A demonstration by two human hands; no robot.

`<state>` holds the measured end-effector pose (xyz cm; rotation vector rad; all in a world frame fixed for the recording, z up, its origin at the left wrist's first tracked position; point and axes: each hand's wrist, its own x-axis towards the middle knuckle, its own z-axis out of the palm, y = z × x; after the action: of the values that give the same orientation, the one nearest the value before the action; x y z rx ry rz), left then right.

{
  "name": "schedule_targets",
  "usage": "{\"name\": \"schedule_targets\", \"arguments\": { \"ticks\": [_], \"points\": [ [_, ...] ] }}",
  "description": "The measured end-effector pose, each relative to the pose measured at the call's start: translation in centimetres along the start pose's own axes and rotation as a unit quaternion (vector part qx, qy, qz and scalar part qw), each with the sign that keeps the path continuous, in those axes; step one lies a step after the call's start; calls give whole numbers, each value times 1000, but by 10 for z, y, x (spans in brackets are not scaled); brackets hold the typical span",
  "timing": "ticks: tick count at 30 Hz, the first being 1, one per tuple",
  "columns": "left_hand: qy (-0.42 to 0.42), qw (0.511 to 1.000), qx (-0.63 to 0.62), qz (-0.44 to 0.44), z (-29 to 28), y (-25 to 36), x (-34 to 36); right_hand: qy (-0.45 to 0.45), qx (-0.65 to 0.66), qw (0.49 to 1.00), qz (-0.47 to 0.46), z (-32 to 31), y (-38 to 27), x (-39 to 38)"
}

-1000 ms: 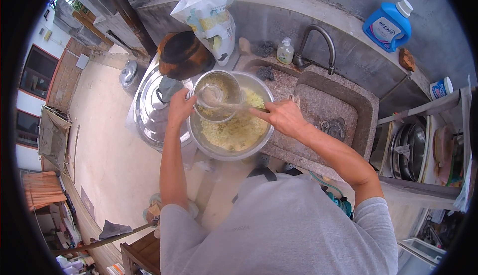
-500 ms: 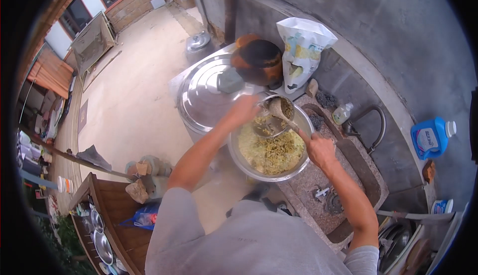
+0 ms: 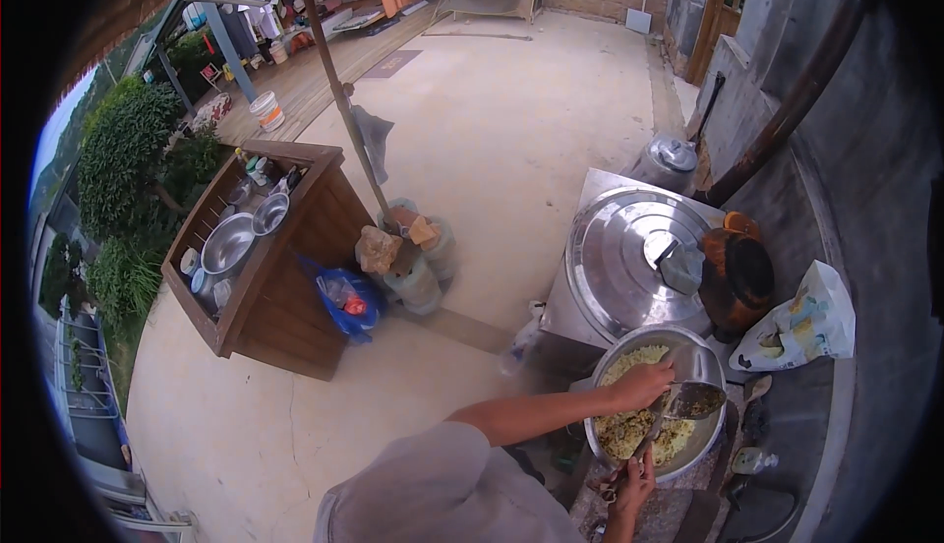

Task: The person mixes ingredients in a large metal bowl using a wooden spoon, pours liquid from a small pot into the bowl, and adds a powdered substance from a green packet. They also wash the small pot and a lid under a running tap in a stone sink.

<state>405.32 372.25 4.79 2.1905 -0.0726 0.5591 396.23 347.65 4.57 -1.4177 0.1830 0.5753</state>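
Toward the lower right, a large steel basin holds pale chopped food with darker greenish bits over part of it. Above it my left hand grips a small steel pot, tipped over the basin, with dark food inside. My right hand, lower down, grips the handle of a long spoon or ladle that reaches up to the small pot.
A steel stove with a big lid adjoins the basin, with a dark pot and white sack beside it. The stone sink lies below. A wooden cabinet with bowls, a pole weighted with rocks and a kettle stand around.
My view has swung left toward the yard, moving the basin to the lower right of the picture. The small pot is more tipped, and more dark bits lie in the basin than a second ago.
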Motion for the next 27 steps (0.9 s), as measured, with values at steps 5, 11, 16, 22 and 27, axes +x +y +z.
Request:
{"name": "schedule_targets", "arguments": {
  "ticks": [5, 11, 16, 22, 27],
  "points": [
    [47, 998, -41, 9, -10, -4, -10, -45, -110, 993, -13, -10, 0, -8],
    [56, 998, -22, 31, -12, -6, -7, -40, -277, 938, -206, -67, 36, -29],
    [49, 999, -4, 6, -5, -4, -12, -23, -401, 893, -204, -93, 28, -68],
    [25, 999, -28, 20, 11, 12, -11, 39, -447, 857, -253, -117, 24, -76],
    [57, 995, -86, -5, 2, 21, 5, 75, -510, 806, -290, -76, -5, 4]
  ]
}}
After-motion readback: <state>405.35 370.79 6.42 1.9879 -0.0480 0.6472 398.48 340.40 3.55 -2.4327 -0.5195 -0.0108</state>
